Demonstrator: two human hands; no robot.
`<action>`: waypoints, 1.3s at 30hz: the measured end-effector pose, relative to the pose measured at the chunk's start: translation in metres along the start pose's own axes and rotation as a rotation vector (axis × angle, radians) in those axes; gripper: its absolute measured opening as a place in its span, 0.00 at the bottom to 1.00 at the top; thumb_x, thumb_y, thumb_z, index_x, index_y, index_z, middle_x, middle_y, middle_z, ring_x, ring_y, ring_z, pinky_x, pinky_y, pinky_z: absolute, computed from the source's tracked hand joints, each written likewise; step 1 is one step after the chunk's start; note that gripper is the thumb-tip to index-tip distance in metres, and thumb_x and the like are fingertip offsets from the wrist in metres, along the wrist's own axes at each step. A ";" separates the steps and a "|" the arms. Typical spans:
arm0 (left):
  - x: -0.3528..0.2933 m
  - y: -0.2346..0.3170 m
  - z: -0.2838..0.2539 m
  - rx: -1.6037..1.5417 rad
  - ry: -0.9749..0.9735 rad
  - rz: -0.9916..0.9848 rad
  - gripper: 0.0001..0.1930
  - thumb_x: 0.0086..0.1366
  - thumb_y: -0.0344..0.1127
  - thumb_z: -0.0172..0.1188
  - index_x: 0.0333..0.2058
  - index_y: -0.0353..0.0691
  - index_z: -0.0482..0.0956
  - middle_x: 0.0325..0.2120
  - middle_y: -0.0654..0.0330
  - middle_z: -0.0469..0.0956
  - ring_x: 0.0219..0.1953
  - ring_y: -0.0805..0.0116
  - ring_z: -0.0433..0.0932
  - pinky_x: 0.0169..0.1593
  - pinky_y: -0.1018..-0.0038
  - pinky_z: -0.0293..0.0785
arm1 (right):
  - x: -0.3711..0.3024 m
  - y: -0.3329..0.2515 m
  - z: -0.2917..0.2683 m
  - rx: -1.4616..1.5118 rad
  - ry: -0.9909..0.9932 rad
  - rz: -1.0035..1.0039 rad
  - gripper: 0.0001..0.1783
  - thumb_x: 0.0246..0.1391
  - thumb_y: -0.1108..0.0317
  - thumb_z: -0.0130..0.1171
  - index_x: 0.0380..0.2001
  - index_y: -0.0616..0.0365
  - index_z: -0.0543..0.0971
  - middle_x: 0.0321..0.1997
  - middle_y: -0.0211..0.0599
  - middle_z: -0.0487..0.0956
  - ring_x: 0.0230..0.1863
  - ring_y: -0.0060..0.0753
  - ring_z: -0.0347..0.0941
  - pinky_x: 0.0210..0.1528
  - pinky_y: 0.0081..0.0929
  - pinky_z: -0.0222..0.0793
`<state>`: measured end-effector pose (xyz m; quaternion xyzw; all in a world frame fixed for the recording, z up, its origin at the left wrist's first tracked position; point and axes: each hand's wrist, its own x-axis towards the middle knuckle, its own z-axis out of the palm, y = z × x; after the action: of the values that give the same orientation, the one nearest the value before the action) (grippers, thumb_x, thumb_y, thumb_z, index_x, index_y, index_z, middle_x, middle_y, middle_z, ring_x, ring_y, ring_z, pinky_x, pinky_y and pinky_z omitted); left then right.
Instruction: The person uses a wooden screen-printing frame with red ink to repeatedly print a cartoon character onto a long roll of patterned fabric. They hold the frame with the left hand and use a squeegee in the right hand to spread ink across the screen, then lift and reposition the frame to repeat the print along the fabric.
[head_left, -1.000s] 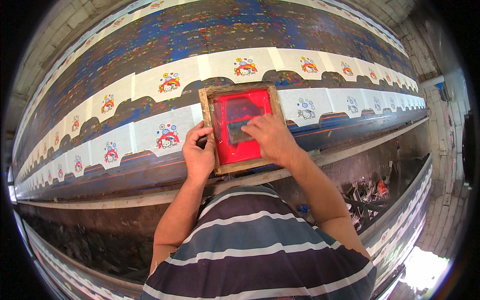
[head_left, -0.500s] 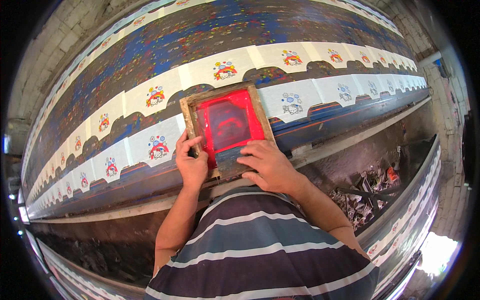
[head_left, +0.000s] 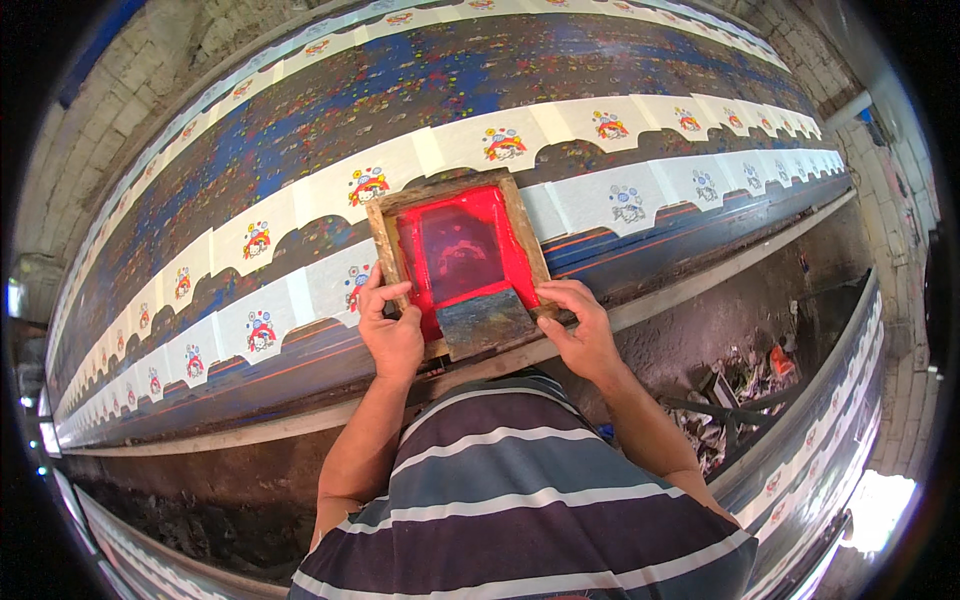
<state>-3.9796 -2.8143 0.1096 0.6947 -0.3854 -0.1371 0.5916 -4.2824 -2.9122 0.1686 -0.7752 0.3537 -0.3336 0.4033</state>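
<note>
At the front of the dark surface (head_left: 560, 70), over white printed sheets (head_left: 600, 196), pinches the wood-framed, red-inked printing screen (head_left: 462, 250) at its left side with the left hand (head_left: 391, 330) and, seemingly, at its lower right corner with the right hand (head_left: 584, 330). Has a dark flat squeegee (head_left: 488, 322) at the frame's lower end.

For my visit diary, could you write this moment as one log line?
left hand: holding wooden frame, left side; right hand: at near right corner; dark blade: at frame's near end; red ink: inside frame
</note>
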 end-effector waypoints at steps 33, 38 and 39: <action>-0.015 0.006 0.060 -0.055 -0.023 -0.175 0.15 0.59 0.13 0.69 0.41 0.39 0.91 0.77 0.41 0.76 0.80 0.51 0.74 0.79 0.58 0.68 | 0.053 -0.002 -0.034 -0.510 -0.443 -0.586 0.23 0.55 0.67 0.71 0.55 0.57 0.88 0.57 0.41 0.85 0.62 0.49 0.81 0.65 0.48 0.77; -0.016 0.007 0.061 -0.012 -0.022 -0.145 0.15 0.58 0.14 0.69 0.40 0.41 0.91 0.76 0.38 0.76 0.80 0.48 0.73 0.80 0.58 0.66 | 0.095 -0.007 -0.047 -0.482 -0.678 -0.490 0.18 0.55 0.71 0.69 0.51 0.57 0.88 0.51 0.44 0.86 0.57 0.52 0.84 0.62 0.49 0.80; -0.016 0.007 0.062 -0.047 -0.017 -0.152 0.15 0.57 0.14 0.69 0.39 0.41 0.91 0.76 0.39 0.76 0.79 0.47 0.74 0.80 0.57 0.66 | 0.112 -0.006 -0.049 -0.462 -0.724 -0.471 0.17 0.56 0.72 0.68 0.50 0.57 0.88 0.50 0.45 0.86 0.57 0.53 0.84 0.62 0.50 0.80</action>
<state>-4.0328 -2.8473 0.0958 0.7067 -0.3333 -0.1967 0.5922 -4.2611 -3.0200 0.2216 -0.9696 0.0704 -0.0379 0.2315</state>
